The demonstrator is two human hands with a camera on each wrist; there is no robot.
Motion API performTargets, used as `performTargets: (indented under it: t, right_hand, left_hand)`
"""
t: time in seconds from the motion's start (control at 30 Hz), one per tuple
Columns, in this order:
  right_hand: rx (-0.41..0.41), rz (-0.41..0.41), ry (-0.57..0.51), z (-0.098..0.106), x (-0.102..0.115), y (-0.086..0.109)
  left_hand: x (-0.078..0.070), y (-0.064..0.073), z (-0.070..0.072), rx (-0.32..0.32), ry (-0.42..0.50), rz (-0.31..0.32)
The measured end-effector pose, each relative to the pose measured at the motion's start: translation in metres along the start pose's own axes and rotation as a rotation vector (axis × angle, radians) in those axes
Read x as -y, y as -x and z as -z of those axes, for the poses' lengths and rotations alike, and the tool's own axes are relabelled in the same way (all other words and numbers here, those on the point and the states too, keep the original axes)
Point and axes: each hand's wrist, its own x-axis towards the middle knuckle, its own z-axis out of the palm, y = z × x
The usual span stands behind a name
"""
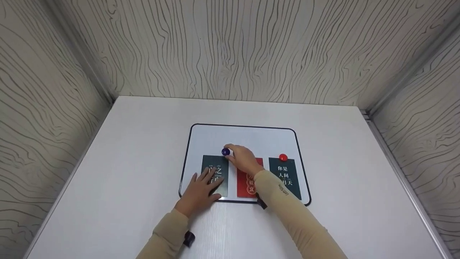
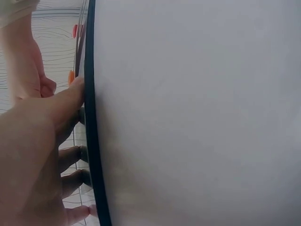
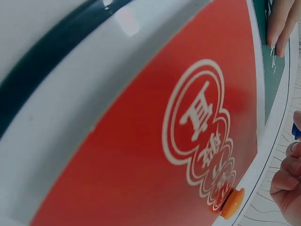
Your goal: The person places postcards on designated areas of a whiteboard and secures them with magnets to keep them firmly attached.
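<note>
My left hand [image 1: 199, 190] lies with spread fingers on a dark green card [image 1: 223, 163] with white characters, at the left of a whiteboard [image 1: 208, 136]. Just above that card's top edge, my right hand [image 1: 244, 158] pinches a round blue magnet [image 1: 225, 151] between thumb and fingers. In the right wrist view the blue magnet [image 3: 296, 132] shows only partly at the edge, apart from the board's surface. A red card [image 1: 246, 187] sits in the middle, partly under my right wrist in the head view. An orange magnet [image 3: 233, 203] is on its top edge.
On the right, a second dark green card [image 1: 287, 172] has a red magnet [image 1: 283, 157] at its top. The whiteboard's dark frame [image 1: 244, 126] lies on a white table [image 1: 151, 144]. Wood-grain patterned panels [image 1: 222, 50] stand behind and at both sides.
</note>
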Motion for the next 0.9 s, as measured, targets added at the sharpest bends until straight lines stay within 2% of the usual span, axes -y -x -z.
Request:
performTargets:
  t: [0.23,0.57,0.9]
  right_hand:
    - [0.031,-0.008,-0.042,-0.009,0.004,-0.004]
    - [0.051,-0.014,-0.045,-0.015,0.009,-0.006]
    - [0.031,-0.022,-0.063,-0.022,0.011,-0.008]
  left_hand:
    - [0.001,0.001,-0.002,-0.008,0.003,0.0]
    - [0.001,0.001,0.0,0.004,0.001,-0.004]
    - [0.0,0.001,0.0,0.013,0.012,0.007]
